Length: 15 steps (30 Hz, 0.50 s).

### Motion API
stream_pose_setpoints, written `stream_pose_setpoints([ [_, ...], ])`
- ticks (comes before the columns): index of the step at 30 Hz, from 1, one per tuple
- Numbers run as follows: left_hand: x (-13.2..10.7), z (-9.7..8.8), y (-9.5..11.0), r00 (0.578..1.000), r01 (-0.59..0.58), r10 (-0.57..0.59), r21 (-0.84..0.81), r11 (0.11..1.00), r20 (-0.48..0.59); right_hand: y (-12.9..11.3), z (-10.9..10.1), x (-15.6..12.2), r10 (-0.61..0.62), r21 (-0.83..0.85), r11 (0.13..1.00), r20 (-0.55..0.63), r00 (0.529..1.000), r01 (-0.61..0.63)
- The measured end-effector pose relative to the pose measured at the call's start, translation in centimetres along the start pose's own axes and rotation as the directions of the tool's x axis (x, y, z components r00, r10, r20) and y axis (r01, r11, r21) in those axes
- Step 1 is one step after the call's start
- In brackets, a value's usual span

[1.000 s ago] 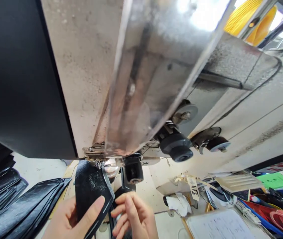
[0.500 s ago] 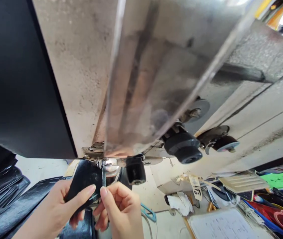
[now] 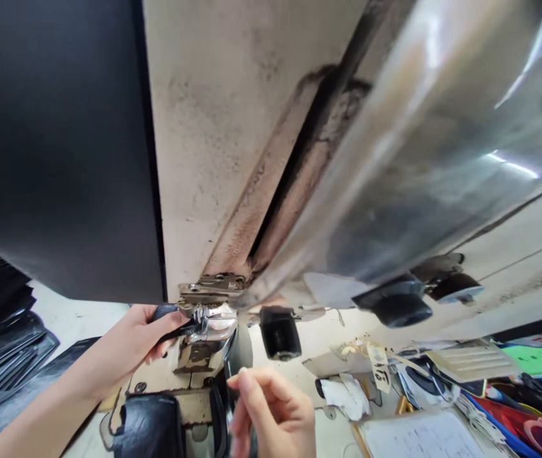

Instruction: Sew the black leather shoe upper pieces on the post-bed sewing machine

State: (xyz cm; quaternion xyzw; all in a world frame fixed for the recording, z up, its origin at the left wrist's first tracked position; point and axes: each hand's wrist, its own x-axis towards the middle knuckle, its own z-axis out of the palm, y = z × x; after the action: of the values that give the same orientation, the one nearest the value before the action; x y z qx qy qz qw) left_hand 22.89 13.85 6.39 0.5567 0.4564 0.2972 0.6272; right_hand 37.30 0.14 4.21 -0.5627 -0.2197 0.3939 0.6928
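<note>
My left hand [image 3: 144, 334] is closed on a black leather-like piece [image 3: 166, 313], pinched between thumb and fingers. Its edge lies at the metal presser foot [image 3: 199, 316] of a sewing machine [image 3: 223, 127]; most of the piece is hidden by the hand and seen edge-on. My right hand [image 3: 273, 407] is lower and to the right, thumb and forefinger pinched at a narrow black strip [image 3: 229, 362] that runs down from beside the foot. Its lower fingers are slightly blurred.
Black leather pieces [image 3: 8, 362] are piled at the left. A black item [image 3: 149, 423] sits below the machine bed. Black knobs [image 3: 280, 334] hang under the machine head. White crumpled paper [image 3: 347, 395], a written sheet [image 3: 418, 432] and a cluttered tray [image 3: 528, 407] lie right.
My left hand has moved up and forward, bringing the black piece to the presser foot and tilting it edge-on. My right hand has moved right and slightly down, apart from the piece. The view has shifted.
</note>
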Motion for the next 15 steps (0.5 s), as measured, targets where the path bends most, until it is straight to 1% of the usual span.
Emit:
stream_pose_setpoints([
  [3,0.6,-0.2,0.3,1.000,-0.008,0.008,-0.013,1.000,0.028,0.8,-2.0,1.3,-0.120,-0.074,0.991,-0.107,0.987,0.112],
  [5,0.8,-0.2,0.4,0.999,-0.015,0.017,-0.027,1.000,0.045,1.6,-3.1,2.2,-0.137,-0.112,0.986,-0.131,0.982,0.123],
  [6,0.8,-0.3,0.5,0.998,-0.020,0.022,-0.033,0.999,0.055,2.0,-3.4,2.5,-0.119,-0.128,0.986,-0.119,0.986,0.103],
  [8,0.9,-0.3,0.5,0.997,-0.029,0.032,-0.040,0.999,0.075,2.7,-3.5,2.9,-0.062,-0.129,0.990,-0.077,0.995,0.052],
  [10,0.9,-0.3,0.4,0.995,-0.036,0.039,-0.040,0.999,0.086,3.0,-3.2,3.0,-0.048,-0.065,0.997,-0.048,0.998,0.045],
  [13,0.7,-0.2,0.4,0.997,-0.052,0.054,-0.038,0.998,0.057,2.3,-2.6,3.0,-0.144,0.034,0.989,-0.067,0.987,0.146],
  [14,0.7,-0.1,0.4,0.997,-0.067,0.068,-0.037,0.997,0.032,1.9,-2.6,3.2,-0.191,0.027,0.981,-0.085,0.978,0.194],
  [15,0.6,-0.1,0.4,0.996,-0.088,0.088,-0.035,0.996,0.002,1.3,-2.5,3.5,-0.252,-0.019,0.968,-0.104,0.962,0.251],
])
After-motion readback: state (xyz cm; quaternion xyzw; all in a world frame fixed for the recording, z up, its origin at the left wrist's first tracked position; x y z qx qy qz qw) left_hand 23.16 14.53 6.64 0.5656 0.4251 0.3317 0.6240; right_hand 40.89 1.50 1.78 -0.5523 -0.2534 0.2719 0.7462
